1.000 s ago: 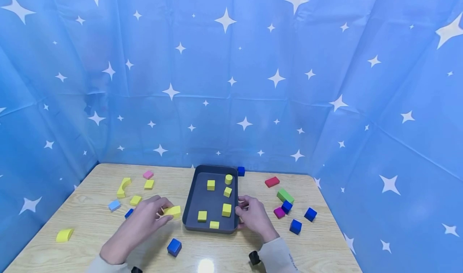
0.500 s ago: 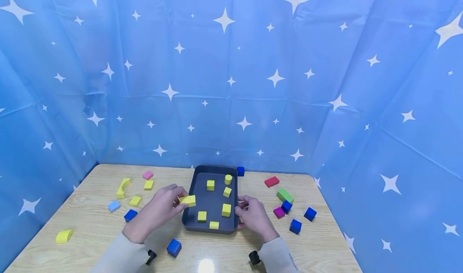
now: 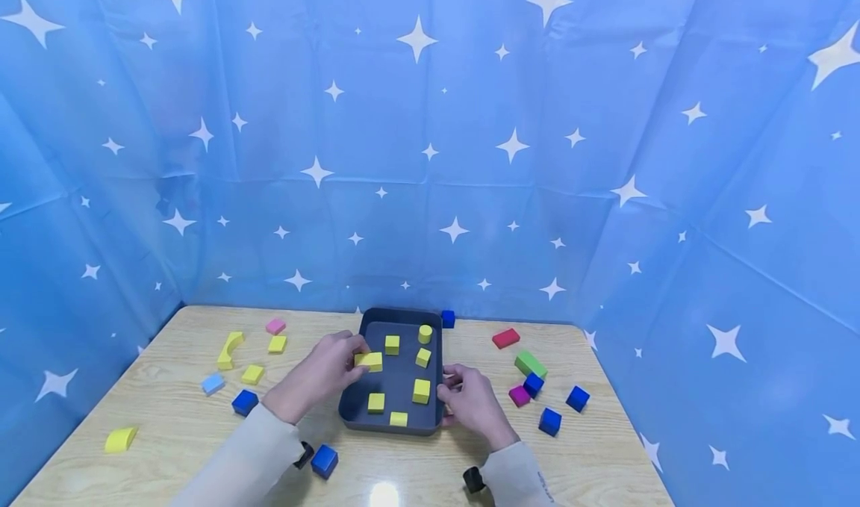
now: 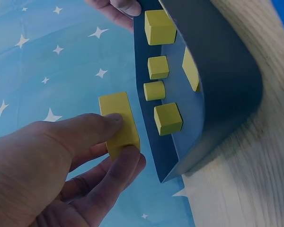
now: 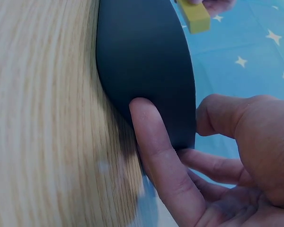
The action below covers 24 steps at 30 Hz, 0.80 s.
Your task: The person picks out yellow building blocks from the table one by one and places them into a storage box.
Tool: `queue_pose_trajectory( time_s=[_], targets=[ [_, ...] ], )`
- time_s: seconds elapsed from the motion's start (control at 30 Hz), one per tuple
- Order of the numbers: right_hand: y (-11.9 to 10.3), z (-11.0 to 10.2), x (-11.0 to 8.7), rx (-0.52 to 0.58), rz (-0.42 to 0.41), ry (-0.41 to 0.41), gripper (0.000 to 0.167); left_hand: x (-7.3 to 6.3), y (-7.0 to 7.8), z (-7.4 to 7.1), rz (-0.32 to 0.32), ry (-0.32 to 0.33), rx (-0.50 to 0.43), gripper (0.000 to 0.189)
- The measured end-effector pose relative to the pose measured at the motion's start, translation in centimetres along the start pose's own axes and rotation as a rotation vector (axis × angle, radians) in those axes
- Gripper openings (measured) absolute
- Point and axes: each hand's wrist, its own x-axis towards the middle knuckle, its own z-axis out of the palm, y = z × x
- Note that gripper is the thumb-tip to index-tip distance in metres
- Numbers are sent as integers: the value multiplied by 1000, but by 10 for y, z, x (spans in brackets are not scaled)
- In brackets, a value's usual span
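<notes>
My left hand [image 3: 329,372] pinches a yellow rectangular block [image 3: 371,361] between thumb and fingers, over the left side of a dark grey tray [image 3: 398,376]. In the left wrist view the block [image 4: 127,126] is held up beside the tray's rim. Inside the tray sit several yellow pieces, among them a cube [image 3: 392,345], a small cylinder [image 3: 425,334] and a larger block [image 3: 421,391]. At the tray's right wall is my right hand [image 3: 473,402]. Its thumb bends over the rim and its fingers lie along the outer wall [image 5: 142,56].
Left on the wooden table lie a yellow arch [image 3: 229,350], yellow blocks [image 3: 252,374], a light blue block [image 3: 213,384] and a yellow curved piece [image 3: 121,439]. Blue cubes [image 3: 325,461], a green block [image 3: 531,364] and a red block [image 3: 506,338] are scattered around. A starry curtain [image 3: 430,193] hangs behind.
My left hand has carried the yellow block rightward and slightly away, from beside the tray to over its left part. The right hand and the tray have stayed put.
</notes>
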Motion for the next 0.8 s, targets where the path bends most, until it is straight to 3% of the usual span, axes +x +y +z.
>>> queue_pose_trajectory(
  time_s=[0.37, 0.8],
  targets=[
    [-1, 0, 0, -6, 4, 2, 53, 17, -4, 19, 4, -58, 26, 16],
    [0, 0, 0, 2, 7, 1, 54, 26, -8, 26, 26, -137, 58, 17]
  ],
)
